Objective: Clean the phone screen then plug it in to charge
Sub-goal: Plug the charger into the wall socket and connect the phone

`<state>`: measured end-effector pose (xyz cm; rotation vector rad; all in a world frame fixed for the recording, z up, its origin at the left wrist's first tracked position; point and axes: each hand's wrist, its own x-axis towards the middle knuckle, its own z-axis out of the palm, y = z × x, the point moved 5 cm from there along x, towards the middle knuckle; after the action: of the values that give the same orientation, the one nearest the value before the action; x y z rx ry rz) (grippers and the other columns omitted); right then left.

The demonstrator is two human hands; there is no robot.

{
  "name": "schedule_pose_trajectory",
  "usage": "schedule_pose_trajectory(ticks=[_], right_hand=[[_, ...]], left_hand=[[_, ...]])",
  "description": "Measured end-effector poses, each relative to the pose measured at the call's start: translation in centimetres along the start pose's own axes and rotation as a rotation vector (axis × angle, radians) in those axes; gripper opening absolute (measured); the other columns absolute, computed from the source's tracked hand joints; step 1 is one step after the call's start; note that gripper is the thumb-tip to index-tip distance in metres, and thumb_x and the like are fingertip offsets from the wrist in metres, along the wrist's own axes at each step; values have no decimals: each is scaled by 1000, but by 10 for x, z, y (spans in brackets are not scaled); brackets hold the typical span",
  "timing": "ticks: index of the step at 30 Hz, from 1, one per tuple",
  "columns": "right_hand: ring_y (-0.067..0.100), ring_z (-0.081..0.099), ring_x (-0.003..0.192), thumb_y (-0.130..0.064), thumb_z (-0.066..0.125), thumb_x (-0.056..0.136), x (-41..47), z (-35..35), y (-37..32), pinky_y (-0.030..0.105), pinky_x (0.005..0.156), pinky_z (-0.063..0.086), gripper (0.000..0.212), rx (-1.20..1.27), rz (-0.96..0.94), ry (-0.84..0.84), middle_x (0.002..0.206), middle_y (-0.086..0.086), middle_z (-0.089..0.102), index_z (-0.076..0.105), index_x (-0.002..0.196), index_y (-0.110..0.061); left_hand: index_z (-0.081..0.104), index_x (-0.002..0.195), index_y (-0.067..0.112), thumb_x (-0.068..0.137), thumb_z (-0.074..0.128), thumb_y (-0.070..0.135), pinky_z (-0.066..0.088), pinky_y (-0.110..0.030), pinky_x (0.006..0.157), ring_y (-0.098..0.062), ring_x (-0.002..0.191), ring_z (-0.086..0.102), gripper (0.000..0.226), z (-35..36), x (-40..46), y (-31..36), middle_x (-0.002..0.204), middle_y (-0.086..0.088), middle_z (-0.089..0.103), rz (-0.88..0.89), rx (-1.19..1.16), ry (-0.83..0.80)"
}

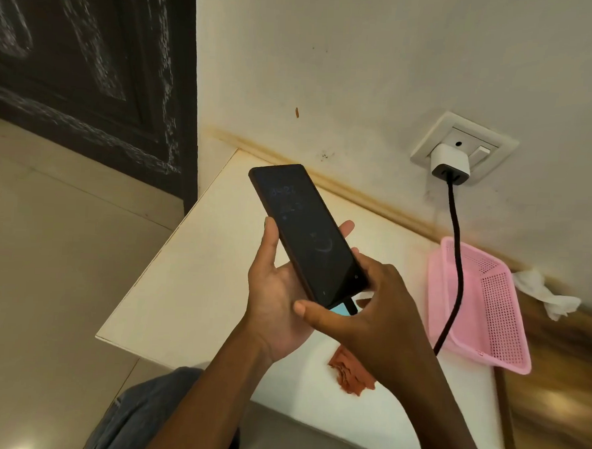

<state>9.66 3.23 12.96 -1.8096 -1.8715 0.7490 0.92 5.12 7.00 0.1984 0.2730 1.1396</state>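
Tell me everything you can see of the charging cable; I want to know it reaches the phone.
The charging cable is black and looks braided. It leaves the white adapter plugged into the wall socket, hangs down across the pink basket, then passes behind the right hand. Its black plug sits at the phone's bottom edge, between the fingers; whether it is fully seated cannot be told.

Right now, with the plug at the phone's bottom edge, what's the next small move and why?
Probably press the plug fully home with the right hand while the left hand steadies the phone. The screen shows what may be a charging display, but the port itself is hidden. The cable already runs to the charger.
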Motion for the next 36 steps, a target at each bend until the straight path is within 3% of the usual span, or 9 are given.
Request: schedule_pose_trajectory(ticks=[3, 7, 14, 16, 19, 21, 24, 32, 36], right_hand=[[-7, 51, 81, -66, 72, 53, 4, -13, 5, -7, 54, 37, 59, 16, 2, 12, 91, -34, 44, 44, 100, -46], [-9, 49, 78, -60, 73, 51, 9, -42, 11, -3, 46, 38, 63, -31, -4, 58, 91, -27, 50, 46, 105, -40], [17, 54, 98, -39, 84, 57, 26, -93, 33, 29, 78, 47, 79, -181, 13, 124, 121, 4, 61, 53, 127, -18], [17, 59, 93, -35, 86, 56, 31, -103, 37, 28, 75, 47, 71, -171, 14, 140, 108, -1, 64, 58, 119, -18], [-1, 56, 74, -31, 86, 54, 42, -111, 43, 15, 59, 40, 50, -193, -26, 150, 80, -22, 58, 56, 93, -31], [0, 56, 70, -30, 87, 53, 54, -111, 54, 15, 56, 39, 48, -227, -31, 154, 75, -17, 59, 54, 89, -32], [14, 59, 74, -28, 88, 54, 75, -103, 82, 20, 60, 45, 55, -241, 34, 127, 85, 0, 62, 61, 101, -18], [14, 55, 99, -30, 87, 60, 100, -53, 136, 16, 73, 42, 78, -119, 79, -65, 115, 0, 57, 52, 127, -12], [13, 52, 99, -24, 87, 61, 105, -32, 144, 8, 68, 40, 76, -169, 34, -140, 116, 3, 57, 52, 126, -11]], left_hand=[[53, 135, 23, 80, 40, 70, 38, -47, 109, -32, 132, 46, 74, 3, 1, -3, 143, -6, 50, -45, 25, 7], [41, 143, 25, 85, 32, 63, 24, -44, 117, -26, 136, 42, 69, 4, 3, -5, 146, -5, 47, -75, 101, 27], [47, 131, 31, 71, 31, 70, 23, -44, 114, -20, 133, 43, 73, 9, 5, -4, 145, 2, 46, -102, 157, 50], [43, 137, 31, 71, 31, 71, 20, -45, 116, -20, 137, 39, 79, 9, 5, -3, 147, 3, 45, -103, 138, 43], [44, 140, 27, 72, 33, 70, 19, -45, 117, -19, 137, 39, 81, 7, 4, 0, 145, 3, 49, -74, 93, 73], [48, 137, 23, 75, 36, 67, 24, -44, 116, -21, 133, 44, 77, 2, 4, 4, 140, 1, 54, -27, 46, 139], [52, 135, 22, 87, 31, 63, 32, -45, 111, -22, 128, 50, 67, -5, 3, 8, 136, -1, 58, 25, 35, 232], [57, 130, 22, 92, 28, 59, 36, -46, 106, -25, 123, 55, 60, -9, 2, 7, 131, -3, 62, 27, 69, 315], [57, 128, 22, 93, 27, 58, 36, -45, 104, -24, 122, 56, 58, -13, 2, 4, 131, -3, 62, 19, 94, 356]])
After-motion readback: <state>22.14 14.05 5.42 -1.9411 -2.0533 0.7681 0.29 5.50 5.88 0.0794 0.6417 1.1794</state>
